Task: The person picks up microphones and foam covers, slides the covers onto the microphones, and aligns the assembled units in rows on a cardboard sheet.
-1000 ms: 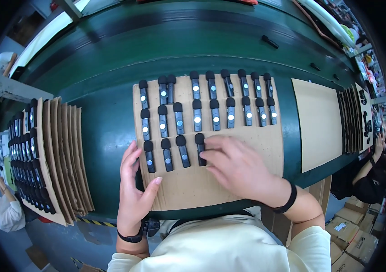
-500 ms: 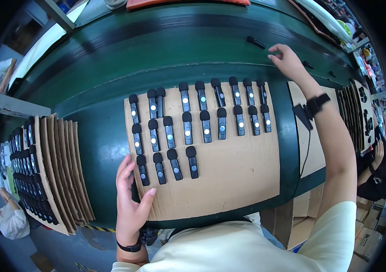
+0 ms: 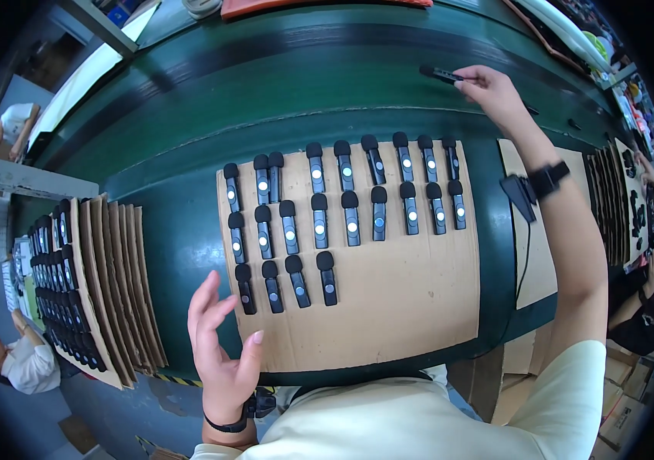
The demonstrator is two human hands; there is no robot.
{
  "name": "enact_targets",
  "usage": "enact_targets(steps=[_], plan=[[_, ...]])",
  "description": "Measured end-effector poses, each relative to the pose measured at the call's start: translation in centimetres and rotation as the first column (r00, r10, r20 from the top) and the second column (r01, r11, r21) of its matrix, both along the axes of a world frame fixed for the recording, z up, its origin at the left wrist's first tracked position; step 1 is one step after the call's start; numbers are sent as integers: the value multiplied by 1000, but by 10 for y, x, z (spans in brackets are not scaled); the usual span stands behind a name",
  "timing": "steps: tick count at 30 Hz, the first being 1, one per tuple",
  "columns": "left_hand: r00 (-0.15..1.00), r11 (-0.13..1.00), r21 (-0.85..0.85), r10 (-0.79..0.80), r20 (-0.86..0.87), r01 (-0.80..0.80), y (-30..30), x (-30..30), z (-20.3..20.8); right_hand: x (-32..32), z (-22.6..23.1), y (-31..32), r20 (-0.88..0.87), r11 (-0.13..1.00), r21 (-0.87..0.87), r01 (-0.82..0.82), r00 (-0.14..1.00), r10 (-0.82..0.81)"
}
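A brown cardboard sheet [image 3: 388,307] lies on the green conveyor belt [image 3: 327,84] in front of me. Several small black microphones [image 3: 351,217] with foam tips and lit dots lie on it in three rows; the nearest row is short. My right hand [image 3: 489,90] reaches far out over the belt and pinches one more black microphone [image 3: 440,73] by its end. My left hand [image 3: 223,345] rests with fingers spread at the sheet's near left corner, holding nothing.
A fanned stack of cardboard sheets [image 3: 112,284] carrying more black microphones stands at the left. Another cardboard sheet [image 3: 530,253] and a further stack [image 3: 618,207] are at the right. Other people sit at the lower left [image 3: 20,360] and right [image 3: 641,307].
My right hand left the near row on the sheet, swung out to the far right of the belt and picked up a black microphone. My left hand stayed at the sheet's corner.
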State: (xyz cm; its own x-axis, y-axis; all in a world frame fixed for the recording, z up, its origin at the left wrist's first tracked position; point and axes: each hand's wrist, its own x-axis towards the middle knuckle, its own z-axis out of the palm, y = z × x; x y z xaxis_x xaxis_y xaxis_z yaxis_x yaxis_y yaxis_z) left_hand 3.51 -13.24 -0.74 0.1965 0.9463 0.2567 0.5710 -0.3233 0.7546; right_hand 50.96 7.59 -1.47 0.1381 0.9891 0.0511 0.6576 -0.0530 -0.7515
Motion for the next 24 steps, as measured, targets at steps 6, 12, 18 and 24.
enact_targets(steps=[6,12,18,24], plan=[[979,983,72,-175,108,168,0,25,21,-76,48,-144,-535,978,-78,-195,836,124],[912,912,100,-405,65,398,9,60,36,-142,52,-233,-762,897,-171,-408,632,142],[876,878,63,-478,69,474,-1,62,27,-170,35,-256,-827,888,-168,-429,552,110],[893,912,-21,-396,215,409,-9,59,20,-179,22,-257,-643,925,72,-373,692,329]])
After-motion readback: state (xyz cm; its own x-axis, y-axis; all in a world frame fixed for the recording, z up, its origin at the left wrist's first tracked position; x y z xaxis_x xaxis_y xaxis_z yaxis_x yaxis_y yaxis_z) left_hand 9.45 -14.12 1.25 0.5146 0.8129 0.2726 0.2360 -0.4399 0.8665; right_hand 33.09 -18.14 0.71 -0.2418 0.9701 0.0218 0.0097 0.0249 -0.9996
